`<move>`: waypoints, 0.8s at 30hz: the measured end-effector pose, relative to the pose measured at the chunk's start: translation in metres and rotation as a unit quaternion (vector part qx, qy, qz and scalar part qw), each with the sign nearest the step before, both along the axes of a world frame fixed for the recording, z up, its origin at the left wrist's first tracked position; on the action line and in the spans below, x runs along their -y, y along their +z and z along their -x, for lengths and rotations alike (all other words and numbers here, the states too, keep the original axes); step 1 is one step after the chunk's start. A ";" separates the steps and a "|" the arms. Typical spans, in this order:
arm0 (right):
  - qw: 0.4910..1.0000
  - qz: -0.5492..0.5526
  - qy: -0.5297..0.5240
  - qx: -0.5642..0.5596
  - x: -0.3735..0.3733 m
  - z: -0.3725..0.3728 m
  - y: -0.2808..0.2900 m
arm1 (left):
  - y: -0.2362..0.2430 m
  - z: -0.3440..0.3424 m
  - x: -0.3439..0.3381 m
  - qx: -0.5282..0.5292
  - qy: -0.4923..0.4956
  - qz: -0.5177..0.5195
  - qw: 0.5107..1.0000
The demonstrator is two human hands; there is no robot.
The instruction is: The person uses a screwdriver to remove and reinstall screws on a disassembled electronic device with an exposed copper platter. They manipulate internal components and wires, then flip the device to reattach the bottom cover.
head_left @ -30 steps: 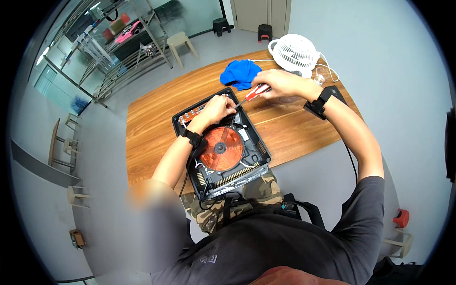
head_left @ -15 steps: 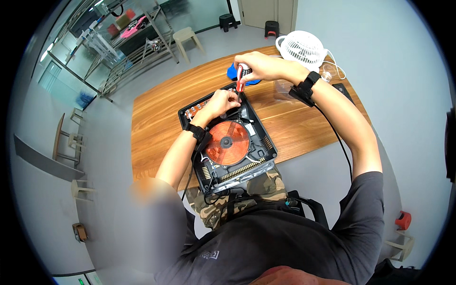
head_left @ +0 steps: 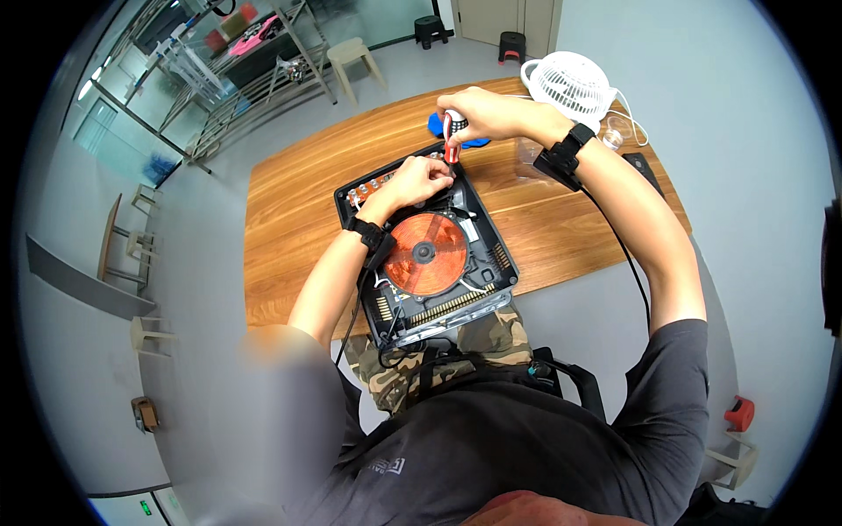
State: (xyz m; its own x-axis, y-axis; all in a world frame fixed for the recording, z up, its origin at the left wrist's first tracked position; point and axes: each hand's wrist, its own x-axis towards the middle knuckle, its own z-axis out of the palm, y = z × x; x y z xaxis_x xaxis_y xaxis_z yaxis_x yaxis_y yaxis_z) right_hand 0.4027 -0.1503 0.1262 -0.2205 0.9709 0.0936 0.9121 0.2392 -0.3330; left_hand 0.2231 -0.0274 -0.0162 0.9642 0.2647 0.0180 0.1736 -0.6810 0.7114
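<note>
Screwdriver (head_left: 452,151): had swung upright, seemingly aligned with the black housing (head_left: 485,223).
Right hand (head_left: 481,114): fingers grasped the handle.
Left hand (head_left: 419,181): fingers were near the tip, hold unclear.

I see an open black induction cooker (head_left: 430,232), copper coil (head_left: 443,263) exposed, overhanging the wooden table's (head_left: 298,193) near edge, red-and-white screwdriver (head_left: 451,153) tip-down at cooker's far right corner.
</note>
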 end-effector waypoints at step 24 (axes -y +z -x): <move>0.992 0.018 -0.026 0.119 -0.012 0.024 0.001 | 0.036 0.004 0.012 0.175 0.086 -0.017 0.981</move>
